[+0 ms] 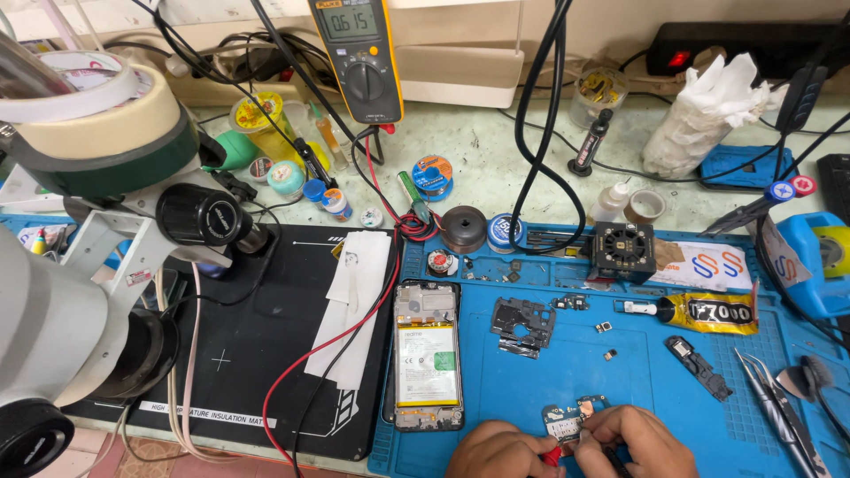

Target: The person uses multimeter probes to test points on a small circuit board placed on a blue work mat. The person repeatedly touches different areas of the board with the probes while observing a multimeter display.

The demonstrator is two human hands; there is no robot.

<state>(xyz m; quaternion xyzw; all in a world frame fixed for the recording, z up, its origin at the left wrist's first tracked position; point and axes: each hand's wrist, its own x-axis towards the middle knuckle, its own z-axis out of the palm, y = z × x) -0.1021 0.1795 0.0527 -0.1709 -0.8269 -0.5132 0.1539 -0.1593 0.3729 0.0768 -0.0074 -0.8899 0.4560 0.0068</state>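
My left hand (500, 451) and right hand (637, 447) pinch the small circuit board (571, 420), right of the opened phone (427, 354); fingers closed. A slipping red probe (551, 457) could, I judge, short it.

An opened phone (428, 354) lies at the blue mat's (531, 372) left edge, beside a black mat (266, 354). A yellow multimeter (359, 57) stands at the table's back edge; what looks like a glue tube (704, 312) lies toward the mat's right side.

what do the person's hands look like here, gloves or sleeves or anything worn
Both hands are bare: no gloves show on the left hand or the right hand, and no rings or wrist straps are visible. Only the backs of the hands and the knuckles show at the bottom edge of the head view; the wrists and forearms are cut off, so any sleeves cannot be seen.
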